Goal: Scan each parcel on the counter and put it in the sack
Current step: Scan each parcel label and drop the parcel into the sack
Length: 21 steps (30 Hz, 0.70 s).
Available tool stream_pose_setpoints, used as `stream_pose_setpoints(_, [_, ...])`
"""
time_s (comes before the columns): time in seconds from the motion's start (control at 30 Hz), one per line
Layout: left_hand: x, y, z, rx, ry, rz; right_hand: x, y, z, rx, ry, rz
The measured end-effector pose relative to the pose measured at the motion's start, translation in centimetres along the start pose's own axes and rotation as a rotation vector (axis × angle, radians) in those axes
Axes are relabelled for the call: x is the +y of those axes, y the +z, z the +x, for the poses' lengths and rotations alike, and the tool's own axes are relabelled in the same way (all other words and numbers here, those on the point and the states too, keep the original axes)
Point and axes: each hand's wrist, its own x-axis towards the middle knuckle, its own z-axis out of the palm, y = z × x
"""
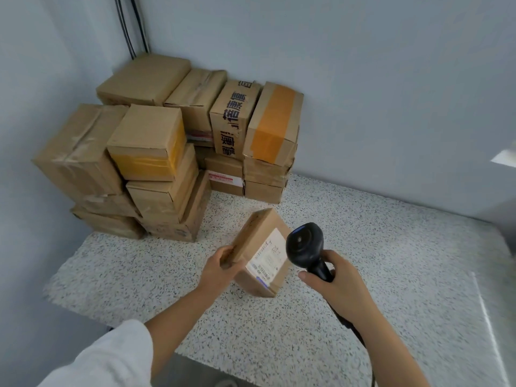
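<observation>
Here, a parcel was being scanned over the speckled counter (363,275).
The stack of parcels (156,152) stood in the far left corner, well apart from the tilted parcel (254,230), which the left hand (220,268) gripped by one end. The right hand (337,277) was curled round the scanner (304,247), whose head sat just beside the label (269,255). That one-handed hold risked a slip, and the steep angle risked a missed read. No sack showed.

A single wide-angle head-worn view looks forward and down, close over the speckled worktop (363,247), toward a wall corner.
</observation>
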Motion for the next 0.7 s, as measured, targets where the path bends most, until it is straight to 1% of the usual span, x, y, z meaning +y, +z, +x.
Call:
stream_pose_setpoints(0.07, [-0.4, 0.5, -0.4, -0.070, -0.155, -0.210, 0.7, -0.2, -0.3, -0.003, 0.008, 0.002])
stream_pose_setpoints(0.1, [-0.7, 0.7, -0.5, -0.090, -0.203, -0.241, 1.0, -0.3, -0.5, -0.007, 0.012, 0.002])
stream_pose_setpoints(0.17, [-1.2, 1.0, -0.8, -0.099, -0.275, -0.255, 1.6, -0.6, -0.8, -0.016, 0.022, 0.001])
stream_pose_setpoints(0.27, [-1.9, 1.4, -1.1, -0.060, -0.355, -0.212, 2.4, -1.0, -1.0, -0.034, 0.036, -0.008])
stream_pose_setpoints(0.33, [-2.3, 1.7, -1.4, -0.061, -0.351, -0.155, 2.8, -1.1, -1.2, -0.047, 0.034, -0.011])
stream_pose_setpoints(0.4, [-2.5, 2.1, -1.7, -0.045, -0.286, -0.055, 3.0, -1.3, -1.3, -0.074, 0.038, -0.013])
stream_pose_setpoints(0.43, [-2.4, 2.4, -1.8, 0.016, -0.222, 0.048, 3.0, -1.4, -1.3, -0.105, 0.047, -0.013])
stream_pose_setpoints(0.5, [-1.9, 3.5, -2.4, 0.220, -0.104, 0.214, 2.9, -1.6, -1.2, -0.208, 0.062, -0.026])
stream_pose_setpoints(0.53, [-1.5, 4.3, -2.9, 0.297, -0.067, 0.235, 2.7, -1.6, -1.2, -0.264, 0.060, -0.044])
stream_pose_setpoints(0.57, [-1.4, 5.4, -3.3, 0.327, -0.047, 0.248, 2.5, -1.6, -1.2, -0.308, 0.054, -0.051])
stream_pose_setpoints(0.63, [-1.3, 7.8, -4.1, 0.281, -0.060, 0.286, 2.1, -1.3, -1.3, -0.343, 0.052, -0.013])
stream_pose_setpoints(0.7, [-1.5, 9.3, -4.3, 0.244, -0.133, 0.248, 2.0, -1.1, -1.5, -0.342, 0.060, 0.018])
